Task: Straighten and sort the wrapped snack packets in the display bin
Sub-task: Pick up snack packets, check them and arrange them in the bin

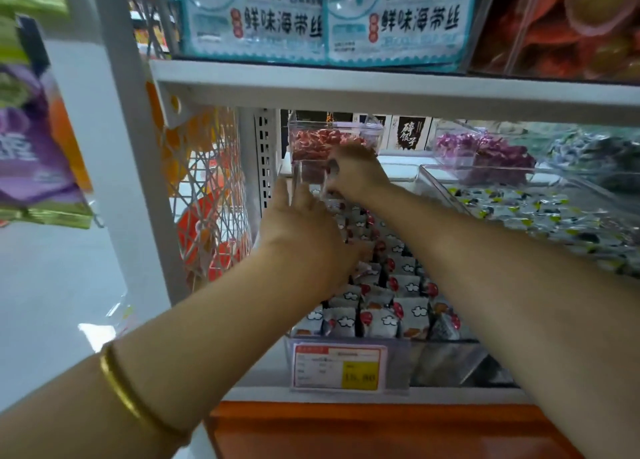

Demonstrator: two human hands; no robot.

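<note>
A clear display bin (446,358) on the lower shelf holds several small white wrapped snack packets (384,295) with cloud prints and red dots, standing in rows. My left hand (304,230) rests at the bin's left side over the packets, fingers pointing into the bin; whether it holds a packet is hidden. My right hand (356,172) reaches to the bin's far end, fingers curled down against the packets and the back wall. What its fingers grip is hidden by the hand.
A price tag (337,370) hangs on the bin's front. Behind stands a clear box of red sweets (322,143). A bin of white-green packets (540,216) sits to the right, purple sweets (485,150) behind it. The upper shelf edge (381,87) hangs close overhead.
</note>
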